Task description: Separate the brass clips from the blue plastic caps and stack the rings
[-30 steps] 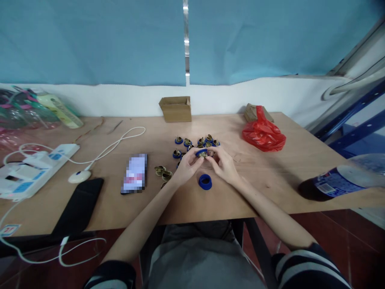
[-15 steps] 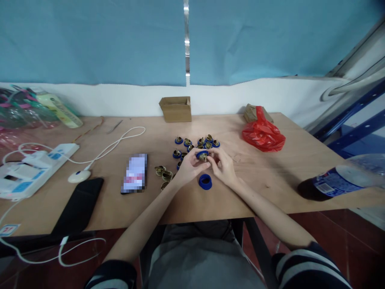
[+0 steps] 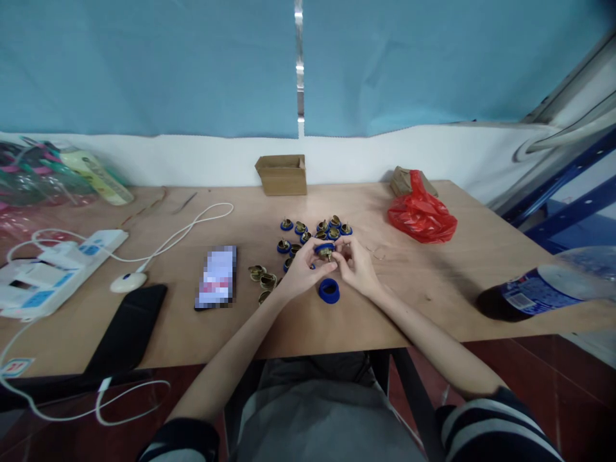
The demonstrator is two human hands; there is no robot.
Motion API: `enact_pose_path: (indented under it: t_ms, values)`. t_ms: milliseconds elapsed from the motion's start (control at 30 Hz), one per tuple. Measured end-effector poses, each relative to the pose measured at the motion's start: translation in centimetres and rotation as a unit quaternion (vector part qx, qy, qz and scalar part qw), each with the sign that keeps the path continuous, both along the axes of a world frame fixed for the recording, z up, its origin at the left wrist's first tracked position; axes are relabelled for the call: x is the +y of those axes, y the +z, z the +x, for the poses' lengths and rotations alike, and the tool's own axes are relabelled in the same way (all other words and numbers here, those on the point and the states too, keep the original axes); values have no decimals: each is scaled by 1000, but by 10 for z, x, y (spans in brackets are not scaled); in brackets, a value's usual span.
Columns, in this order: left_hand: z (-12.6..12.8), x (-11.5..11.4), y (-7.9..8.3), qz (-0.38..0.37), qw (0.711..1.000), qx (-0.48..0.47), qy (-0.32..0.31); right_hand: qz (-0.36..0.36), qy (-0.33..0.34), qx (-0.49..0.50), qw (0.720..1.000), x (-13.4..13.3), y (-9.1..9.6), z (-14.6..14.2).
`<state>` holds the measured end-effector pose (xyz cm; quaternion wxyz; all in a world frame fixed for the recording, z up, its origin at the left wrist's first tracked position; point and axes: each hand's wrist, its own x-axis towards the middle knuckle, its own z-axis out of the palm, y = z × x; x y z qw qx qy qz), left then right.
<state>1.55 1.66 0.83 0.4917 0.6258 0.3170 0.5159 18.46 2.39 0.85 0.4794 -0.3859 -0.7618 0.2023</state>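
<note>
Between my hands, just above the table, is a small round brass-coloured metal piece with a blue rim [image 3: 324, 249]. My left hand [image 3: 304, 266] grips its left side with the fingers behind and the thumb in front. With thumb and finger, my right hand [image 3: 353, 264] pinches its lower right part. Directly below lies a loose blue ring [image 3: 329, 291]. Beyond and left of my hands sit several similar blue-rimmed brass pieces [image 3: 333, 232]; my fingers partly hide some. Nearer my left forearm are a few brass pieces with pale rims [image 3: 268, 281].
A phone with a lit, blurred screen [image 3: 216, 277], a black phone [image 3: 129, 327] and a white power strip [image 3: 62, 273] with cables lie left. At the back stands a cardboard box [image 3: 283, 176]. On the right are a red plastic bag [image 3: 422, 215] and a lying drink bottle [image 3: 534, 289].
Both hands keep hold of the blue-rimmed brass piece in nearly the same place. Its tilt and the finger positions differ only slightly. The other things stay where they were.
</note>
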Motion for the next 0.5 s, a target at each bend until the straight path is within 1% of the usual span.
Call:
enact_pose_path:
  t_ms: [200,333,500]
  values:
    - [-2,1,3,12,1000,16,6,41,-7,-20,999,0,0,-1]
    - [0,-1,1,28,999,38,9,45,5,-32,998,4,-2,3]
    - [1,-1,-2,40,999,32,9,47,14,-31,998,6,-2,5]
